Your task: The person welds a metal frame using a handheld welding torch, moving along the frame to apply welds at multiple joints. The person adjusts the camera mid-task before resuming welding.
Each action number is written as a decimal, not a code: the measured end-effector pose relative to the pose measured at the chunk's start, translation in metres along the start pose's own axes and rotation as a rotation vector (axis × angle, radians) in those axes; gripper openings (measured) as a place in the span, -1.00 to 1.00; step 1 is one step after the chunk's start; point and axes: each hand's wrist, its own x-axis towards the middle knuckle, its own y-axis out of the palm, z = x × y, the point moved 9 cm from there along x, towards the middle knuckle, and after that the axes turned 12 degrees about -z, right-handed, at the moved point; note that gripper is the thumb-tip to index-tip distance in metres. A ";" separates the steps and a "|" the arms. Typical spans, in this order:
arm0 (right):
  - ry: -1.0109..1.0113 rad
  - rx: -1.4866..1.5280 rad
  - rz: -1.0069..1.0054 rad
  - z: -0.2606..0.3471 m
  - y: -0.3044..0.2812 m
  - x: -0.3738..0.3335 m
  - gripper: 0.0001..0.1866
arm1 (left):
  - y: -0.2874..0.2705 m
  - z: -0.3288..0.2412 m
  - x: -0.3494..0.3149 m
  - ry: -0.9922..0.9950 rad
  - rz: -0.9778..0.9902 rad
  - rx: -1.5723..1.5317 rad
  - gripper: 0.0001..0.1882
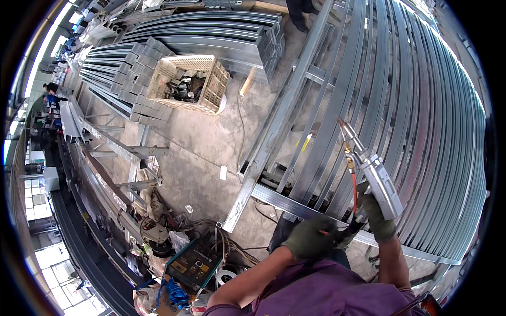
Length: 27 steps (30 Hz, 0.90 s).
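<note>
In my gloved right hand point(378, 217) is a silver handheld welding gun point(380, 184), with a copper-coloured nozzle tip point(341, 122) pointing away from me over the steel tubes point(337, 137). A thin red hose point(354, 192) runs along the gun's left side from a brass fitting. The gun's grip is mostly hidden by my glove. My gloved left hand point(312, 238) is closed beside the dark cable point(354, 227) behind the gun. Its fingertips are dim and slightly smeared, so what they hold cannot be made out. The tubes lie side by side on a metal frame point(284, 200).
A beige plastic crate point(211, 87) of dark metal pieces stands near stacked rectangular tubes point(226, 50). At lower left, a dark control box point(195, 263) sits among tangled cables point(226, 239). Metal stands point(118, 150) line the left. Another person's legs point(298, 16) show at the top.
</note>
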 end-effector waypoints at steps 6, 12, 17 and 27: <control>0.068 -0.116 0.048 -0.012 -0.029 0.018 -0.69 | -0.071 0.147 -0.008 -0.305 -0.318 0.355 -0.63; 1.709 2.013 0.026 -0.120 -0.040 -0.034 -0.53 | -0.145 0.107 0.033 -0.195 -0.533 0.318 -0.70; 1.612 1.329 0.096 -0.110 -0.020 -0.027 -0.57 | -0.191 0.006 0.111 0.594 -0.672 0.630 -0.58; 0.173 -0.330 0.658 -0.053 0.026 0.031 -0.51 | -0.138 0.028 0.227 0.445 -0.120 1.026 -0.19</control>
